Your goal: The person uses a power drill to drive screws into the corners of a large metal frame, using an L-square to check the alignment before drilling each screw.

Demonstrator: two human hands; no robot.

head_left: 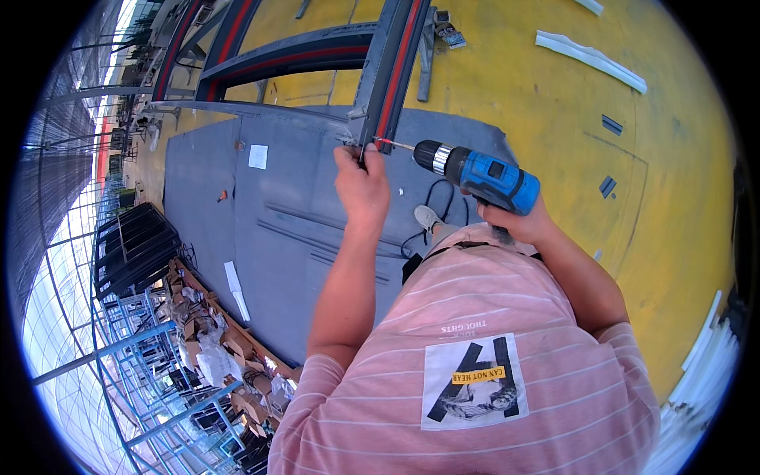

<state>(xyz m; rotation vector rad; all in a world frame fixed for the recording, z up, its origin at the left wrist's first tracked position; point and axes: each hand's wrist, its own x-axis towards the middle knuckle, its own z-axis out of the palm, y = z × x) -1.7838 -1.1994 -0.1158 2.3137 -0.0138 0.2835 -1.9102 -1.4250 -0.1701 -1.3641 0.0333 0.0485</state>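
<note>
The blue and black drill (483,176) is held level above the grey mat (301,206), its bit (393,144) pointing left at the lower end of a grey metal frame (392,71) with red strips. The right hand (518,223) has its grip clenched around the drill's handle, which it hides from below. The left hand (360,180) is at the frame's end, just beside the bit tip, its grip closed on the frame's edge, fingers pinching there; what, if anything small, sits between them cannot be told. The frame runs up and away across the yellow floor (554,111), joined by a second slanting bar (285,57) to the left. A black cord (431,207) lies looped on the mat near a shoe (427,215). White strips (590,57) lie on the floor at upper right, and a white card (258,156) on the mat. Cartons and scrap (222,348) are piled at lower left beside a black crate (131,247).
</note>
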